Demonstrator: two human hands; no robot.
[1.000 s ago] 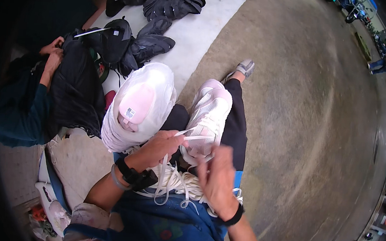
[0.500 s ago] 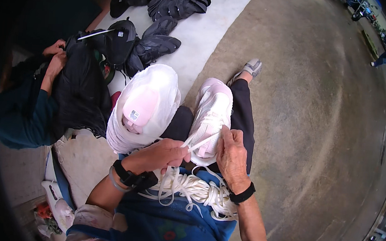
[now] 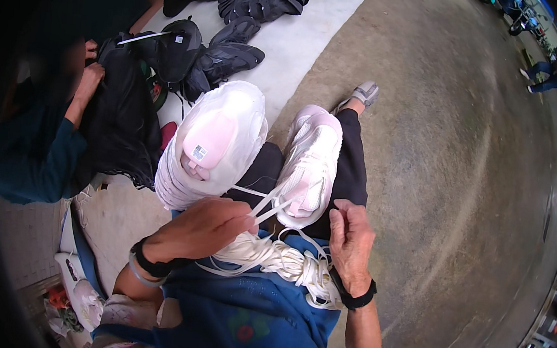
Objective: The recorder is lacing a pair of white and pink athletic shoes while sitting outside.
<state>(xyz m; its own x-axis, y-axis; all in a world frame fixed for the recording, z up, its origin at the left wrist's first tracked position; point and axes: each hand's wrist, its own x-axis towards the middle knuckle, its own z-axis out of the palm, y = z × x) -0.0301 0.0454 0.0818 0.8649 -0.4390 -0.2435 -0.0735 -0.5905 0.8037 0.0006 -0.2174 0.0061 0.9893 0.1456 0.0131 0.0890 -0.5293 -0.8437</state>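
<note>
A white and pink shoe upper (image 3: 313, 144) rests on my right thigh, its toe pointing away from me. White shoelaces (image 3: 269, 206) run taut from its eyelets to my left hand (image 3: 212, 224), which is closed around them. Beside the upper's near right end, my right hand (image 3: 352, 235) is raised with its fingers curled in; whatever they may pinch is hidden. Across my lap, on a blue apron (image 3: 248, 309), lies a bundle of white laces (image 3: 285, 259). On my left leg sits a nested stack of white and pink uppers (image 3: 247, 116).
At the left a co-worker's hand (image 3: 89, 84) works at black shoe uppers (image 3: 116, 122). More black uppers (image 3: 259, 2) lie on a white sheet (image 3: 333, 21). Concrete floor (image 3: 447, 187) stretches to the right, with a distant person (image 3: 551, 71) and parked vehicles at its edge.
My left hand has drawn the laces slightly back and to the left. My right hand has moved away from the upper, rightward and a little nearer.
</note>
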